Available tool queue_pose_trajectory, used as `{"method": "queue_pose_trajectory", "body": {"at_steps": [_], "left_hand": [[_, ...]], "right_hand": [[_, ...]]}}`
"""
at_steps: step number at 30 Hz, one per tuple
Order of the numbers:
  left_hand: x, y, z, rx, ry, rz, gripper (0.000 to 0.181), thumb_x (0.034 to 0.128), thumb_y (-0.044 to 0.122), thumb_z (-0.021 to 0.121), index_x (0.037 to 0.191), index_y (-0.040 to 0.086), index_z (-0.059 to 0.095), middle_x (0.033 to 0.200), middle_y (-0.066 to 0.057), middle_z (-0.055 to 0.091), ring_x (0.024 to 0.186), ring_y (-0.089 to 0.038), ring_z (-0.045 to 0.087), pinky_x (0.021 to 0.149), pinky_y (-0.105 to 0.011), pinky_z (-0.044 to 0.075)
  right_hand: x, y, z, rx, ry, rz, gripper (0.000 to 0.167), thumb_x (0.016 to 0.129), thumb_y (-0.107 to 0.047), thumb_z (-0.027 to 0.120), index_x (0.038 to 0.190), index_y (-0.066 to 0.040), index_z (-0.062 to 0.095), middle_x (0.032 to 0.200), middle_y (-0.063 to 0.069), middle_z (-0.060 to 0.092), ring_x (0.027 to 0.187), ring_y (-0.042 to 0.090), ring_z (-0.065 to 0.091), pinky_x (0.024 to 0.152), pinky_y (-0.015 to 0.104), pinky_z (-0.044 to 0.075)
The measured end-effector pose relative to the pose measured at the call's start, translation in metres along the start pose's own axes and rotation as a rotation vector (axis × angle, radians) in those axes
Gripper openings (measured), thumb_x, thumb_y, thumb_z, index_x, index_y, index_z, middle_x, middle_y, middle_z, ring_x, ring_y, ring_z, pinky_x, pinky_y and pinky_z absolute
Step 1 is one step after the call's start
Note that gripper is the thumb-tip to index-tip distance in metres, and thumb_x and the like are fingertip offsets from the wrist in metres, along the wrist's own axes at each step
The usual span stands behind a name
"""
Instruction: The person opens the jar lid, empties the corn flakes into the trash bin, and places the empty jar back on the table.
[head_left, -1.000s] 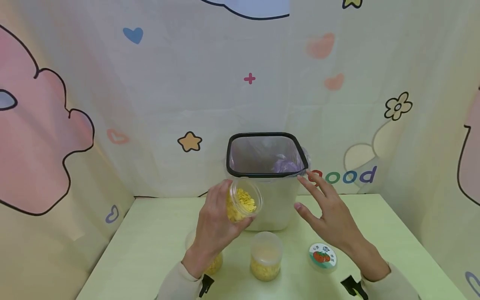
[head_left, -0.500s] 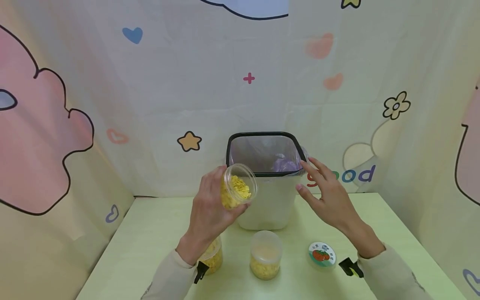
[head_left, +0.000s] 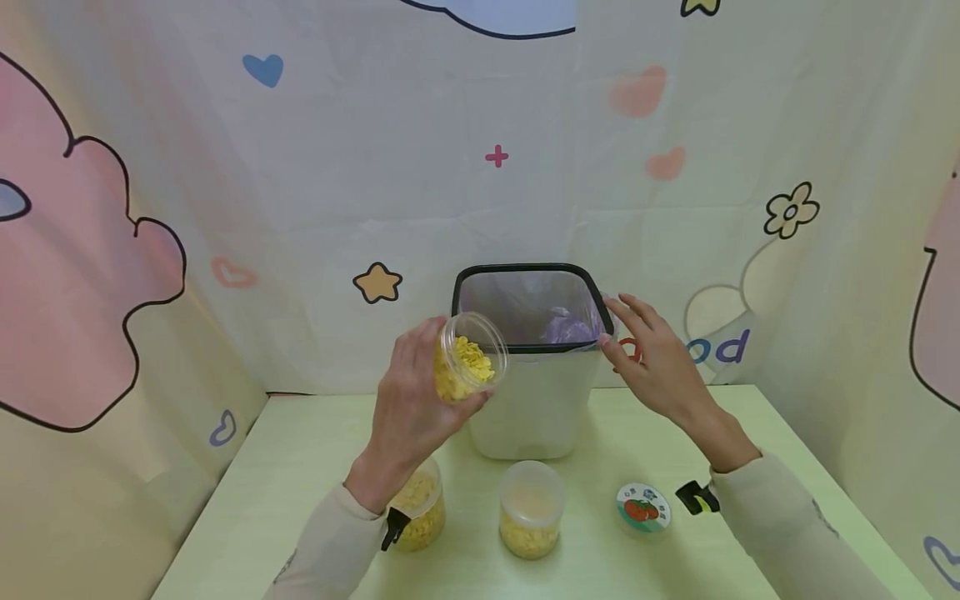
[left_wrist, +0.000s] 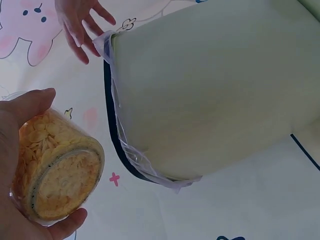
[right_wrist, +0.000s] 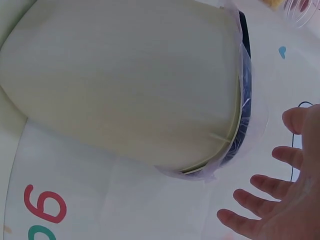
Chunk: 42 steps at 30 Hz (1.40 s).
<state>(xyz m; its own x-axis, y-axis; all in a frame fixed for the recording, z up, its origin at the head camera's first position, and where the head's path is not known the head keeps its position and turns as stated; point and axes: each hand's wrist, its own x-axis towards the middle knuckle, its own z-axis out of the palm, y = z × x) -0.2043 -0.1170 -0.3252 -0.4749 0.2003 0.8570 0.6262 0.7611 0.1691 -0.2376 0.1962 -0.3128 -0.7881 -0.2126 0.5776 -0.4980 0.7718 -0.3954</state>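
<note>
My left hand [head_left: 408, 400] grips a clear, lidless plastic jar [head_left: 471, 354] of yellow flakes, tilted with its mouth toward the right. In the left wrist view the jar [left_wrist: 62, 165] shows its round base, thumb and fingers curled about its side. Behind it stands a pale trash bin [head_left: 536, 404] with a black rim and a thin purple liner bag [head_left: 570, 327]. By the bin's right rim is my right hand [head_left: 663, 367], fingers spread and holding nothing. In the right wrist view those fingers [right_wrist: 270, 186] are apart from the rim.
On the pale table [head_left: 247, 508] stand two more tubs of yellow flakes, a left one [head_left: 420, 508] partly behind my left wrist and a middle one [head_left: 531, 512]. A round lid [head_left: 643, 508] with a tomato picture lies at the right. A printed curtain [head_left: 330, 167] hangs behind.
My left hand has lifted the jar up and slightly left, bringing it near the bin's front rim. The right hand has risen along the bin's right side. The bin, tubs and lid stay put.
</note>
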Motion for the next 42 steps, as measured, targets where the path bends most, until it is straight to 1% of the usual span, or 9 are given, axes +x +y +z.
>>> {"method": "queue_pose_trajectory", "body": {"at_steps": [5, 9, 12, 17, 20, 23, 27, 30, 42], "left_hand": [[0.008, -0.002, -0.002, 0.020, -0.005, 0.013, 0.101, 0.0615, 0.041, 0.091, 0.141, 0.004, 0.042, 0.129, -0.014, 0.055, 0.116, -0.028, 0.055, 0.091, -0.042, 0.057], [0.015, -0.004, -0.004, 0.023, -0.014, 0.008, 0.097, 0.0641, 0.039, 0.090, 0.141, 0.003, 0.042, 0.131, -0.014, 0.054, 0.118, -0.028, 0.054, 0.093, -0.042, 0.056], [0.019, -0.007, -0.003, 0.025, -0.017, 0.005, 0.095, 0.0656, 0.038, 0.089, 0.140, 0.002, 0.043, 0.132, -0.013, 0.054, 0.120, -0.028, 0.053, 0.094, -0.042, 0.056], [0.025, -0.010, -0.002, 0.025, -0.018, 0.011, 0.094, 0.0656, 0.038, 0.089, 0.139, 0.002, 0.043, 0.133, -0.012, 0.053, 0.121, -0.027, 0.052, 0.094, -0.042, 0.055], [0.030, -0.009, -0.002, 0.027, -0.024, 0.013, 0.094, 0.0661, 0.039, 0.088, 0.140, 0.003, 0.043, 0.134, -0.012, 0.053, 0.122, -0.027, 0.052, 0.096, -0.041, 0.055], [0.035, -0.009, -0.002, 0.042, -0.032, 0.020, 0.095, 0.0662, 0.040, 0.088, 0.141, 0.005, 0.042, 0.134, -0.011, 0.053, 0.122, -0.027, 0.051, 0.095, -0.041, 0.055], [0.042, -0.011, 0.000, 0.053, -0.038, 0.024, 0.095, 0.0658, 0.040, 0.088, 0.141, 0.005, 0.041, 0.135, -0.011, 0.053, 0.123, -0.027, 0.052, 0.096, -0.041, 0.055], [0.045, -0.012, 0.001, 0.047, -0.041, 0.020, 0.094, 0.0665, 0.039, 0.088, 0.141, 0.004, 0.041, 0.135, -0.011, 0.053, 0.124, -0.028, 0.051, 0.097, -0.041, 0.054], [0.062, -0.016, 0.006, 0.071, -0.057, 0.026, 0.095, 0.0681, 0.042, 0.087, 0.142, 0.005, 0.040, 0.137, -0.011, 0.053, 0.124, -0.029, 0.051, 0.094, -0.043, 0.055]], "right_hand": [[0.007, 0.002, -0.003, -0.012, -0.016, 0.003, 0.055, 0.100, -0.036, 0.052, 0.150, -0.014, 0.041, 0.156, 0.019, 0.035, 0.135, 0.048, 0.042, 0.097, 0.066, 0.043], [0.012, 0.002, -0.005, -0.018, -0.050, 0.009, 0.057, 0.101, -0.036, 0.051, 0.152, -0.016, 0.037, 0.158, 0.017, 0.032, 0.116, 0.044, 0.061, 0.091, 0.061, 0.049], [0.016, 0.001, -0.007, -0.028, -0.098, 0.023, 0.060, 0.101, -0.039, 0.050, 0.154, -0.018, 0.032, 0.160, 0.016, 0.028, 0.100, 0.041, 0.069, 0.089, 0.059, 0.052], [0.021, 0.000, -0.008, -0.043, -0.170, 0.059, 0.063, 0.102, -0.043, 0.047, 0.156, -0.020, 0.026, 0.163, 0.015, 0.023, 0.120, 0.044, 0.057, 0.099, 0.064, 0.044], [0.025, 0.001, -0.008, -0.047, -0.193, 0.078, 0.064, 0.102, -0.045, 0.045, 0.157, -0.021, 0.024, 0.163, 0.014, 0.021, 0.118, 0.043, 0.058, 0.102, 0.065, 0.041], [0.028, 0.004, -0.006, -0.049, -0.204, 0.090, 0.064, 0.101, -0.046, 0.044, 0.157, -0.022, 0.023, 0.163, 0.014, 0.020, 0.125, 0.043, 0.054, 0.104, 0.066, 0.038], [0.032, 0.007, -0.003, -0.044, -0.201, 0.088, 0.063, 0.102, -0.046, 0.043, 0.157, -0.020, 0.026, 0.163, 0.016, 0.022, 0.138, 0.047, 0.038, 0.108, 0.067, 0.034], [0.035, 0.010, -0.001, -0.044, -0.201, 0.092, 0.062, 0.102, -0.045, 0.043, 0.156, -0.018, 0.027, 0.162, 0.017, 0.023, 0.136, 0.048, 0.040, 0.108, 0.067, 0.034], [0.043, 0.019, 0.003, -0.042, -0.217, 0.121, 0.059, 0.104, -0.040, 0.041, 0.155, -0.015, 0.028, 0.159, 0.020, 0.029, 0.138, 0.050, 0.037, 0.110, 0.068, 0.031]]}}
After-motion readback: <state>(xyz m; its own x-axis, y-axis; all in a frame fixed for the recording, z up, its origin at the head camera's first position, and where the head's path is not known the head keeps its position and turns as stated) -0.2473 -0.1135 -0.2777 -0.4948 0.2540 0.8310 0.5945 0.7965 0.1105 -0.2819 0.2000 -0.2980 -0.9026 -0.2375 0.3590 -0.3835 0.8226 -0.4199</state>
